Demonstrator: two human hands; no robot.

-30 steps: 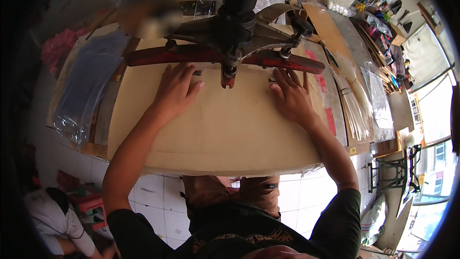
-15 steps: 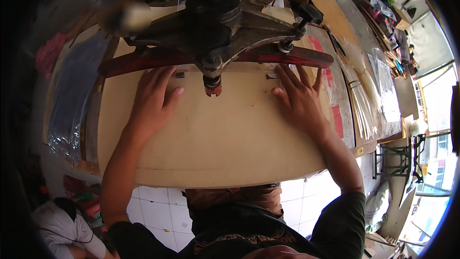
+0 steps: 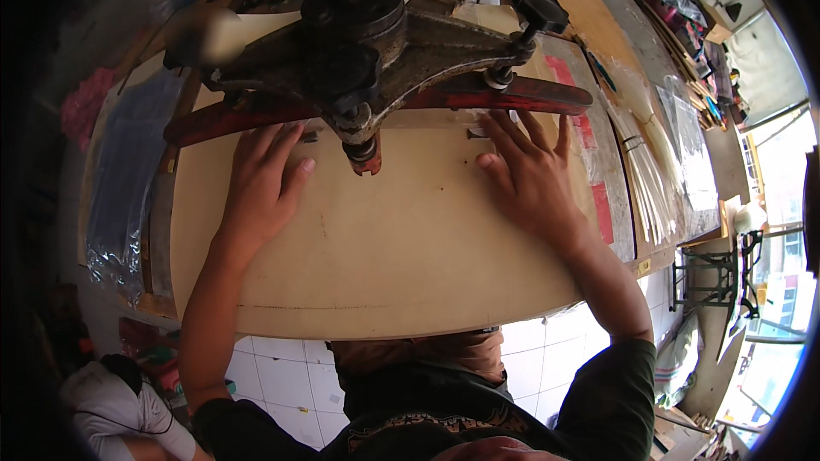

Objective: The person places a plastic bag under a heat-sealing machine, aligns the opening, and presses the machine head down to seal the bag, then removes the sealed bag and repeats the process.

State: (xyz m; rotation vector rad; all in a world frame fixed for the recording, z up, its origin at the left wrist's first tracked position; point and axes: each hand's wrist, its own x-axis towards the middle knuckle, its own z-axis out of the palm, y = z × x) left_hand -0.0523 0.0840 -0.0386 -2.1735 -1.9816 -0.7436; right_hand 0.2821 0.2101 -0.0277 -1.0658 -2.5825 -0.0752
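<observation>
My left hand lies flat on a large tan sheet, its fingers pointing away from me and the thumb out to the side. My right hand rests on the same sheet farther right, fingers spread. Both sets of fingertips reach close to the red bar, which runs across just beyond them. Above the bar hangs a dark metal bracket with several arms and knobs. Its notched reddish tip points down between my hands. Near each hand a small dark mark or piece shows at the sheet's far part.
Blue plastic-wrapped sheets lie to the left, beside a pink bundle. On the right are red tape strips and thin pale strips. Another person is at the lower left. Tools and bags crowd the far right.
The whole view has shifted slightly, with the bracket now a little farther left in the picture. Both hands stay flat on the sheet in nearly the same place.
</observation>
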